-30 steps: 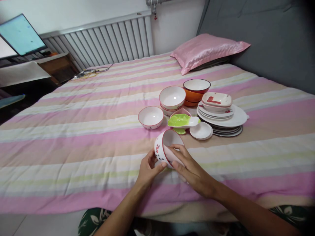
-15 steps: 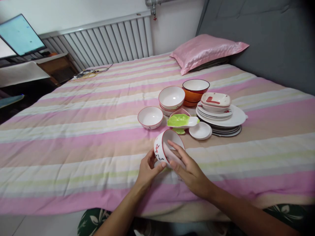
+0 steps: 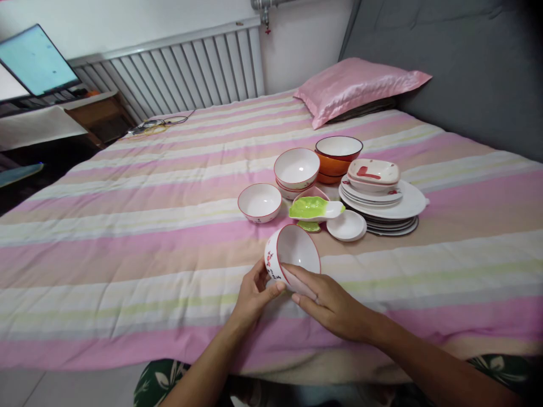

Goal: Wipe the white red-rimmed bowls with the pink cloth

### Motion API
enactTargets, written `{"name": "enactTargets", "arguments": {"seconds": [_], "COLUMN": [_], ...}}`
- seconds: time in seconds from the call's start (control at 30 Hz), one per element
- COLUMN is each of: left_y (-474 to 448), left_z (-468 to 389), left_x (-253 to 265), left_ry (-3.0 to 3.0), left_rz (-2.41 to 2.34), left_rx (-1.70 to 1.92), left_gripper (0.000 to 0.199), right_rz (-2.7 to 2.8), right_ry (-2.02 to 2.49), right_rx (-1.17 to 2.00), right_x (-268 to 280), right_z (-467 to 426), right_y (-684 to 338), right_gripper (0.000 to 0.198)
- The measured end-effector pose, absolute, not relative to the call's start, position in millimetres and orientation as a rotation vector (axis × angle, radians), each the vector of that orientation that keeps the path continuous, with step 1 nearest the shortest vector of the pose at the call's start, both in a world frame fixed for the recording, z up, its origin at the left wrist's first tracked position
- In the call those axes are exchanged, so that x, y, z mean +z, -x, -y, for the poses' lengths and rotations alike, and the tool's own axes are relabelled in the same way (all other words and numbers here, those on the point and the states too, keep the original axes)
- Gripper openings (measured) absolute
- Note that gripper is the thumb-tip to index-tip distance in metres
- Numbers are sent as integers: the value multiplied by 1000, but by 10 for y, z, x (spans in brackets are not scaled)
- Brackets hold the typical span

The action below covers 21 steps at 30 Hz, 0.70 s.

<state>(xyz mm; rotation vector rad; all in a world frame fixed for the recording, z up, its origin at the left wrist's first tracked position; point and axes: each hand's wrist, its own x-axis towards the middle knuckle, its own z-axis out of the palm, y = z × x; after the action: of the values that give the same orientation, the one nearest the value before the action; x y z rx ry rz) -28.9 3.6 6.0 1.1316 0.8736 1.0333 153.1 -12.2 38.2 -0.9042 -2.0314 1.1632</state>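
Note:
A white bowl [image 3: 299,246] with a red rim and a red and black blossom pattern is tilted to the right, near the bed's front edge. My left hand [image 3: 254,294] grips it from the left, thumb low on its outer wall. My right hand [image 3: 333,305] is closed at the bowl's lower right rim, fingers reaching over it and thumb below. Between those fingers and thumb shows a pale, cloth-like piece [image 3: 302,284], partly hidden. Just beyond are a matching bowl [image 3: 259,202], a green leaf-shaped dish [image 3: 311,208] and small white saucers [image 3: 347,226].
Stacked bowls [image 3: 297,168], orange bowls [image 3: 335,165] and a stack of plates [image 3: 413,199] topped with rectangular dishes [image 3: 375,170] stand on the striped bedspread [image 3: 127,226]. A pink pillow [image 3: 360,87] lies behind. Cables [image 3: 159,124] lie at the far left edge.
My right hand's fingers have moved from inside the bowl down to its lower right rim. The bowl has turned slightly, showing more of its inside. My left hand keeps its grip.

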Motion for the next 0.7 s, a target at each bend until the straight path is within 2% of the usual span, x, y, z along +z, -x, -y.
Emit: {"name": "enactTargets", "arguments": {"seconds": [0.13,0.37,0.53,0.7], "left_y": [290,281,273,257], "left_z": [-41,-45,-48,-49], "left_x": [62,53,53,66], "left_ry": [-1134,-1109,-1110,-1077], "left_rz": [-870,-882,-867,-875], "left_rx": [1024,1045,1039,1059], "left_gripper": [51,60,58,54], "right_rz": [2214,2438,2513,2534], "right_ry": [941,1113,1089,1028], "right_rx": [1054,836,732,701], "right_x": [356,270,277,253], "right_z": [88,18,-55,-106], "right_y": [-1580,-1643,-1682,-1744], "right_gripper": [55,39,30,37]}}
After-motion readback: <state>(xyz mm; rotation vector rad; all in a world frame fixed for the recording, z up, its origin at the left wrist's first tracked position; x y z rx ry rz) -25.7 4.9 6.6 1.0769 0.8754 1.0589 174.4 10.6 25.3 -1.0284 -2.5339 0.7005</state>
